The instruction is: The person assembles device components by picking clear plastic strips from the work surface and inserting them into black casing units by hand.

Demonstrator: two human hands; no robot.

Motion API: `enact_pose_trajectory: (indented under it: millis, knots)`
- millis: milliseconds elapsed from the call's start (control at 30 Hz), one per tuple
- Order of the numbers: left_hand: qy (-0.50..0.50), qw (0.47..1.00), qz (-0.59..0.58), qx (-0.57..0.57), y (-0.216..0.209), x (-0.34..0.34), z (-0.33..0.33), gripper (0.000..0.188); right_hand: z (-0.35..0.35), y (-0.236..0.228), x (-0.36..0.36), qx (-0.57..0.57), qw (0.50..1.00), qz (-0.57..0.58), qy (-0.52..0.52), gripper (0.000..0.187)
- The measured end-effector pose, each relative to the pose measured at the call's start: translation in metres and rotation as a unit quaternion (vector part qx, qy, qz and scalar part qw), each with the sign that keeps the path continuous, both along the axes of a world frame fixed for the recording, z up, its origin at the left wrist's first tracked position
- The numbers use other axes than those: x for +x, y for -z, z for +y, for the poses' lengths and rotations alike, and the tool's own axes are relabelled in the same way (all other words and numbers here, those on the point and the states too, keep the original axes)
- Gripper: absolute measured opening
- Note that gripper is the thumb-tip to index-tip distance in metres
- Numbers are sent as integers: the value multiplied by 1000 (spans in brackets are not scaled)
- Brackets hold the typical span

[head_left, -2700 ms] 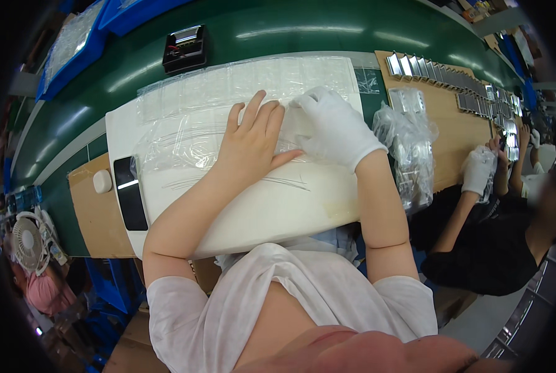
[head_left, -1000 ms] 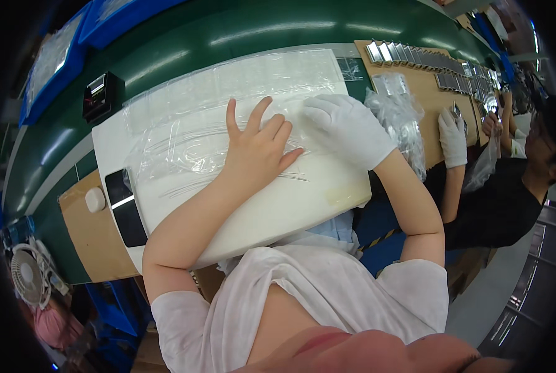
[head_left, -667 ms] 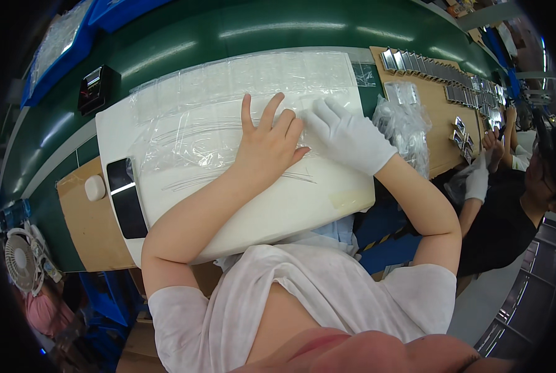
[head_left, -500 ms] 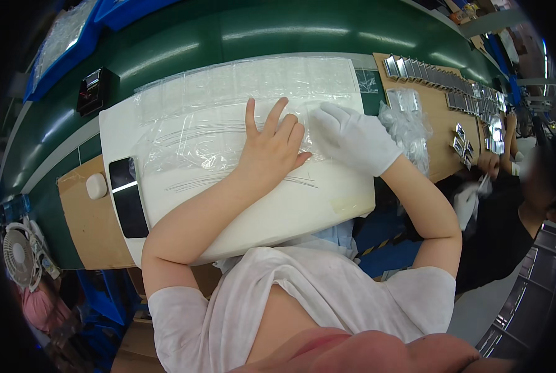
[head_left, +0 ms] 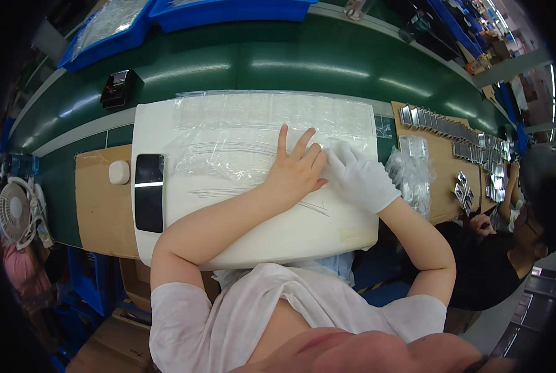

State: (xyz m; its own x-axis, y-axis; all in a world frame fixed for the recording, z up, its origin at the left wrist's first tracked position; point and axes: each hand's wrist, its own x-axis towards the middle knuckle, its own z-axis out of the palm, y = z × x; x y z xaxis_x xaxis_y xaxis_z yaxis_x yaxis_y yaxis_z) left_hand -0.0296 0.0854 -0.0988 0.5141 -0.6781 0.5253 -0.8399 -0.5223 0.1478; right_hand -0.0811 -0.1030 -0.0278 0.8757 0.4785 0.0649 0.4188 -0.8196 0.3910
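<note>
Green conveyor belt (head_left: 240, 62) curved across the top of the view, with blue bins (head_left: 228, 9) along its far edge; below it lay the white work board (head_left: 184, 217), largest thing within reach, and over its upper half a sheet of clear plastic film (head_left: 228, 133), wrinkled and glossy; since half a second before, the board and film had kept their place while the view had shifted only slightly, and the bare left hand (head_left: 295, 174) had stayed flat on the film, fingers spread and pointing away from the body; the gloved right hand (head_left: 360, 179) had stayed just beside it, touching it at the fingers, white-gloved palm down, fingers loosely together and pressed on the film's right part; whether it pinched anything could not be told; a black phone-shaped slab (head_left: 148, 200) lay on the board's left edge; brown cardboard (head_left: 101, 205) sat left of the board, bearing a small white rounded box (head_left: 119, 172); right of the board a heap of clear bags (head_left: 411, 177) lay on another cardboard sheet, beyond which rows of small silvery packets (head_left: 452, 130) stood in lines; a small black device (head_left: 120, 87) sat on the belt; a white fan (head_left: 13, 208) stood far left.
</note>
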Motion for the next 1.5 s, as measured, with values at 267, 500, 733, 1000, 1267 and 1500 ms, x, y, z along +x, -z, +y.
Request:
enact_pose_trajectory:
  millis: [267, 500, 733, 1000, 1267, 1500]
  knots:
    - [17, 1000, 12, -13, -3, 3, 4, 48, -4, -23, 19, 290, 941, 101, 146, 29]
    - [4, 1000, -5, 2, 2, 3, 4, 47, -18, -22, 49, 635, 701, 175, 273, 24]
    - [17, 999, 25, 10, -1, 3, 1, 46, -30, -2, 67, 715, 638, 78, 277, 25]
    - [22, 999, 39, 0, -2, 3, 3, 45, -22, -80, 71, 823, 502, -133, 230, 23]
    - [4, 999, 20, -27, 11, 2, 2, 42, 21, -55, 29, 937, 231, 233, 122, 25]
    - [27, 999, -31, -33, 12, 2, 3, 39, 56, -86, -1, 962, 102, 202, 150, 23]
